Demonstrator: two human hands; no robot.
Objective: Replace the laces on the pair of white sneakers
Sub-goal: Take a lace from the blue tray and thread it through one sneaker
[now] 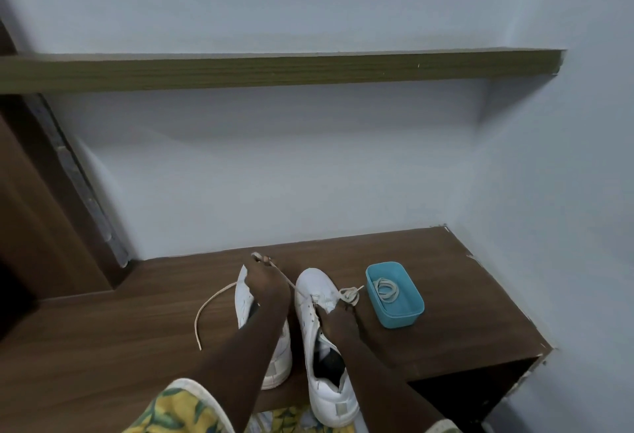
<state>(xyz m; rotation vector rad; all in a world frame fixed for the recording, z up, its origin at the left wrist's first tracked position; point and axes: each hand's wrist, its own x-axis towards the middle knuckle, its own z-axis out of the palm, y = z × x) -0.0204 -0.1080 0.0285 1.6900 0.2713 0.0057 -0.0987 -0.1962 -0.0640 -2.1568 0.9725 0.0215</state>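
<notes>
Two sneakers, both white, stand on the table [103, 347] with toes pointing away from the person; the right sneaker [310, 283] is just beside the one blue box [401, 318], the left sneaker [244, 298] one place farther from it. One lace [286, 280] runs taut from the right sneaker's eyelets, slanting away from the box, to the left hand [264, 281]; its fingers [262, 257] pinch the lace beyond the left sneaker's toe. One loose tail [209, 302] curls on the table, on the left sneaker's side farthest from the box. The right hand [338, 317] rests on the right sneaker's box-side edge, touching one knotted bunch [348, 295]; whether it grips the bunch I cannot tell. The lace lies roughly along the sneaker's long axis, so pulling it free likely falls to the left hand. One coil of laces [387, 290] lies in the box; its strands cannot be counted.
</notes>
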